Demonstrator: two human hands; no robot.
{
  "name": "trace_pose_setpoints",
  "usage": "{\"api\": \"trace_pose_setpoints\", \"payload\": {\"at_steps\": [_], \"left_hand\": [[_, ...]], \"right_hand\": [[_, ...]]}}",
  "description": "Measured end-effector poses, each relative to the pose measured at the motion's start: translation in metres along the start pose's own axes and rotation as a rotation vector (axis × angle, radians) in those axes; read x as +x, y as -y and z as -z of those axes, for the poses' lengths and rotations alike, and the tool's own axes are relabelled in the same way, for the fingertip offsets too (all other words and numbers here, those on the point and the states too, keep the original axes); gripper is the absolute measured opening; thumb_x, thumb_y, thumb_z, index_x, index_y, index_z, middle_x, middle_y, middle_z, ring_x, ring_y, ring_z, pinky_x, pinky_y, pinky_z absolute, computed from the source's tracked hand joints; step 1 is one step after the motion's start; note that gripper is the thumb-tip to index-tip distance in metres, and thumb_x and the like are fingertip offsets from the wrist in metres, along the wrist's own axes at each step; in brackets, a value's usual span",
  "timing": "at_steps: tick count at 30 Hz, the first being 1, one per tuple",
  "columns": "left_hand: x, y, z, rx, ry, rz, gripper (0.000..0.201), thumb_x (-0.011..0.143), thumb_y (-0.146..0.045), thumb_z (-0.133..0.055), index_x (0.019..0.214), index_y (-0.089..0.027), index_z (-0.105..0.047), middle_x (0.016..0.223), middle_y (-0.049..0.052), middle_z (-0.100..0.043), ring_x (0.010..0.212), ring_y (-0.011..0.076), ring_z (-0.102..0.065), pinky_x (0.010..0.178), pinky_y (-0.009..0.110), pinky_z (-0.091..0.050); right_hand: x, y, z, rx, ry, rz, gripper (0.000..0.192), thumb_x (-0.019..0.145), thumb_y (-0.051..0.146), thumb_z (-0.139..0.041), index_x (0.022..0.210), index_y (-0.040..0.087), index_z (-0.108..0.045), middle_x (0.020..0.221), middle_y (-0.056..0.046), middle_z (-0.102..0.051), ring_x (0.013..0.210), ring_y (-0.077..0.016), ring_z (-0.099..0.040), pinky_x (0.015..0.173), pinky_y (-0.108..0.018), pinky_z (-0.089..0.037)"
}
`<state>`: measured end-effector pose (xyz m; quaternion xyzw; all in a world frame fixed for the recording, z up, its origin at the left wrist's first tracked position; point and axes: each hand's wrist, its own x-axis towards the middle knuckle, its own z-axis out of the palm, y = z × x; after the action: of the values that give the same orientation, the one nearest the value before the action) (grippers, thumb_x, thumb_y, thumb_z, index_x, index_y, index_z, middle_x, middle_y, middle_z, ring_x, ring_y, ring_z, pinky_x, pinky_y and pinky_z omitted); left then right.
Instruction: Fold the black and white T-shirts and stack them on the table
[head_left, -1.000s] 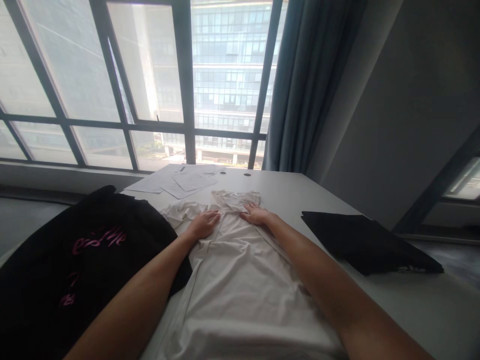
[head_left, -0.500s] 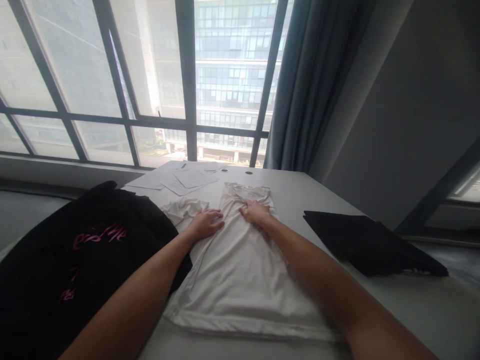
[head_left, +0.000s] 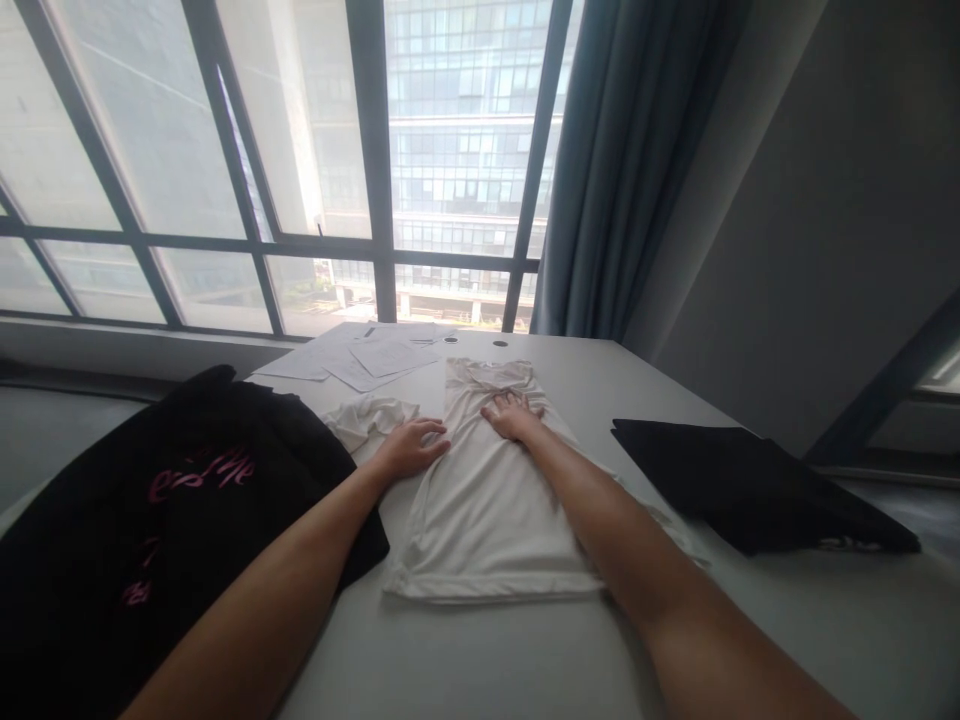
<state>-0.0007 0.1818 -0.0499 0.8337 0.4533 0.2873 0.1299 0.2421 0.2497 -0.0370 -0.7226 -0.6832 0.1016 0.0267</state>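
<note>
- Have white shirt (head_left: 487, 510) lying mid-desk (head_left: 465, 670), fairly flat, with collar (head_left: 491, 372) at far end and hem (head_left: 487, 588) at near end.
- Note creases down the body, plus bunched folds just below the collar.
- Lose right end of hem behind right forearm (head_left: 600, 510).
- Have right hand (head_left: 514, 415) palm down on upper part of shirt, near collar. Read grip as apart, with fingers fanned out on the fabric.
- Have left hand (head_left: 412, 447) palm down at left edge of shirt. Read grip as apart, with thumb off the fingers. Can't tell how firmly pressed.
- See rumpled white fabric (head_left: 367, 415) just beyond left wrist, beside the shirt. Can't tell if joined to it.
- See black top (head_left: 247, 420) with pink lettering (head_left: 202, 475) at left, partly hidden by left forearm (head_left: 285, 560).
- See black cloth (head_left: 750, 480) at right, folded, well apart from shirt, with small white print at near edge.
- See papers (head_left: 382, 360) overlapping at far left of desk, with two round holes (head_left: 500, 344) to their right.
- See window (head_left: 292, 130) behind desk, with one pane ajar, plus curtain (head_left: 600, 200) at right.
</note>
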Motion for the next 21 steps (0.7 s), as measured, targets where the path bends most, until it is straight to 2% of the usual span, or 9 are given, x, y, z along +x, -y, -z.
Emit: {"api": "trace_pose_setpoints", "payload": {"at_steps": [3, 6, 9, 13, 16, 19, 21], "left_hand": [[-0.001, -0.001, 0.001, 0.025, 0.015, -0.001, 0.047, 0.082, -0.054, -0.058, 0.114, -0.022, -0.072, 0.13, 0.006, -0.065, 0.12, 0.0265, -0.059, 0.108, 0.037, -0.041], [-0.002, -0.002, 0.003, 0.028, 0.016, -0.022, 0.048, 0.082, -0.054, -0.058, 0.114, -0.021, -0.071, 0.129, 0.008, -0.065, 0.119, 0.027, -0.059, 0.108, 0.038, -0.041], [-0.004, -0.002, 0.004, 0.054, 0.012, -0.049, 0.048, 0.082, -0.054, -0.058, 0.113, -0.02, -0.071, 0.126, 0.008, -0.067, 0.117, 0.0262, -0.061, 0.107, 0.038, -0.042], [-0.01, -0.006, 0.006, 0.088, 0.012, -0.034, 0.047, 0.082, -0.054, -0.056, 0.111, -0.02, -0.071, 0.125, 0.008, -0.068, 0.115, 0.0251, -0.061, 0.105, 0.035, -0.043], [-0.018, -0.024, 0.009, 0.167, 0.057, 0.048, 0.048, 0.083, -0.053, -0.056, 0.115, -0.019, -0.068, 0.128, 0.01, -0.066, 0.117, 0.0265, -0.061, 0.104, 0.035, -0.043], [-0.029, -0.054, 0.013, 0.307, 0.135, 0.202, 0.052, 0.081, -0.054, -0.058, 0.116, -0.017, -0.067, 0.125, 0.015, -0.066, 0.115, 0.03, -0.062, 0.098, 0.035, -0.046], [-0.037, -0.076, 0.018, 0.406, 0.198, 0.309, 0.049, 0.078, -0.053, -0.062, 0.11, -0.016, -0.069, 0.123, 0.018, -0.066, 0.112, 0.0324, -0.062, 0.093, 0.035, -0.049]], "right_hand": [[-0.002, -0.001, 0.0, -0.017, -0.098, 0.001, 0.07, 0.095, 0.063, -0.023, 0.152, 0.022, -0.033, 0.162, -0.012, -0.017, 0.146, -0.0368, -0.014, 0.112, -0.063, -0.016], [-0.023, -0.009, 0.005, -0.043, -0.12, -0.041, 0.066, 0.096, 0.057, -0.032, 0.149, 0.019, -0.037, 0.156, -0.016, -0.03, 0.139, -0.035, -0.032, 0.109, -0.053, -0.03], [-0.056, -0.033, 0.017, -0.057, -0.091, -0.145, 0.065, 0.092, 0.054, -0.043, 0.146, 0.017, -0.04, 0.148, -0.018, -0.042, 0.131, -0.0332, -0.045, 0.102, -0.046, -0.039], [-0.106, -0.077, 0.03, -0.097, -0.104, -0.196, 0.06, 0.088, 0.053, -0.051, 0.135, 0.016, -0.053, 0.137, -0.018, -0.054, 0.125, -0.0322, -0.052, 0.098, -0.042, -0.044], [-0.14, -0.101, 0.033, -0.094, -0.124, -0.188, 0.053, 0.086, 0.051, -0.054, 0.123, 0.016, -0.062, 0.13, -0.019, -0.059, 0.12, -0.0334, -0.056, 0.093, -0.04, -0.047], [-0.166, -0.114, 0.034, -0.042, -0.105, -0.193, 0.046, 0.081, 0.048, -0.062, 0.113, 0.015, -0.068, 0.121, -0.019, -0.065, 0.113, -0.0346, -0.061, 0.087, -0.038, -0.05], [-0.18, -0.117, 0.036, -0.015, -0.099, -0.184, 0.038, 0.078, 0.043, -0.068, 0.104, 0.015, -0.072, 0.115, -0.019, -0.068, 0.109, -0.0343, -0.064, 0.083, -0.036, -0.051]]}}
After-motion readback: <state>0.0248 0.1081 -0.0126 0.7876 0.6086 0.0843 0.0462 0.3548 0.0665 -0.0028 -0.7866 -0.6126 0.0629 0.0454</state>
